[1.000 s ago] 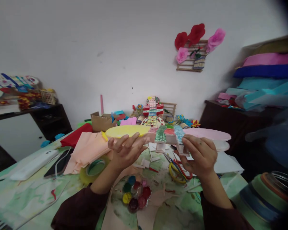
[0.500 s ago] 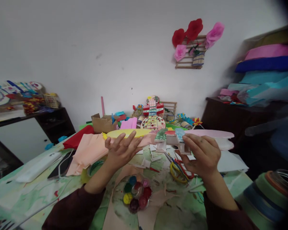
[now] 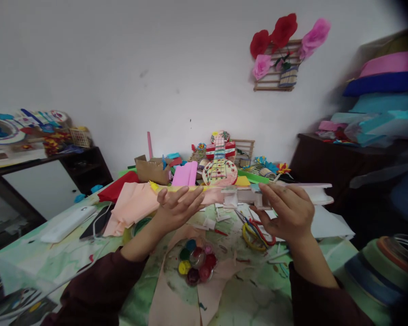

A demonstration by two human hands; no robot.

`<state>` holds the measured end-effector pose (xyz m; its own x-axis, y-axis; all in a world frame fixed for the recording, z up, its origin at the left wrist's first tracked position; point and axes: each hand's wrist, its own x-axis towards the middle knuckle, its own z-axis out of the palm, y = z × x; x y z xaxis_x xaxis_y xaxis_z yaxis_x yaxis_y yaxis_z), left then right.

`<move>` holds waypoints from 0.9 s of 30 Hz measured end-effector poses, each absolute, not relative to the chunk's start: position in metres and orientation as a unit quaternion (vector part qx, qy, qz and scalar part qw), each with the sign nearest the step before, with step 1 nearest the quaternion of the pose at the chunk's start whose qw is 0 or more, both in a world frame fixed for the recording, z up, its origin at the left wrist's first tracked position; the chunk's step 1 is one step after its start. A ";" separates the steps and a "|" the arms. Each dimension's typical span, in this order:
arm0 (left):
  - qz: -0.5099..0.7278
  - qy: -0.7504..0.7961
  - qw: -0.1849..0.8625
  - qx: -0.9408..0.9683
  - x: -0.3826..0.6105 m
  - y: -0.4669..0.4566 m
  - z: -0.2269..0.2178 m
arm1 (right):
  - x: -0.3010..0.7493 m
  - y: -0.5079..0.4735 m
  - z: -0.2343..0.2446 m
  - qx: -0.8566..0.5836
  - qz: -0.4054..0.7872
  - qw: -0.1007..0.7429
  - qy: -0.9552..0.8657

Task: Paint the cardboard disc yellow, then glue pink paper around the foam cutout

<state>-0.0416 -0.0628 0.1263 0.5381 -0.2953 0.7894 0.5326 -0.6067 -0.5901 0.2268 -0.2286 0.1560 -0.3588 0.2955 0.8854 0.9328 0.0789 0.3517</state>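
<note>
A long, flat handmade craft piece [image 3: 213, 195] is held level above the table, seen nearly edge-on. It has a yellow left end, a pale pink right end and two small white raised blocks near the middle. My right hand [image 3: 288, 209] grips it beside the right block, thumb below and fingers above. My left hand [image 3: 177, 209] is at the yellow end with its fingers spread and stretched out; whether it bears any weight I cannot tell. Below lie a clear palette of paint pots [image 3: 197, 260] and scissors [image 3: 256, 235] with yellow and red handles.
Peach crepe paper [image 3: 131, 206], a white device [image 3: 68, 224] and a dark phone [image 3: 95, 223] lie left. A painted guitar-shaped craft [image 3: 220, 170] and a cardboard box [image 3: 152, 170] stand at the back. Striped round container [image 3: 377, 276] at right; white scraps lie mid-table.
The craft piece has tilted from showing its painted yellow, green and blue top to nearly edge-on. Both hands keep about the same positions; the camera view has shifted slightly.
</note>
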 end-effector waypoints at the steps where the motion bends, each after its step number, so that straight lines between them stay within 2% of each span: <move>1: -0.475 -0.073 0.430 -0.765 -0.044 -0.063 0.126 | 0.231 -0.228 0.157 -0.469 -0.492 0.318 -0.661; 5: -0.506 -0.082 0.405 -0.757 -0.052 -0.065 0.120 | 0.247 -0.217 0.174 -0.480 -0.474 0.299 -0.675; 13: -0.532 -0.117 0.322 -0.774 -0.045 -0.057 0.096 | 0.258 -0.179 0.230 -0.532 -0.365 0.193 -0.739; 21: -0.502 -0.191 0.195 -0.821 -0.039 -0.037 0.079 | 0.268 -0.142 0.243 -0.565 -0.310 0.171 -0.745; 27: -0.515 -0.194 0.158 -0.820 -0.035 -0.038 0.085 | 0.268 -0.134 0.252 -0.570 -0.280 0.153 -0.757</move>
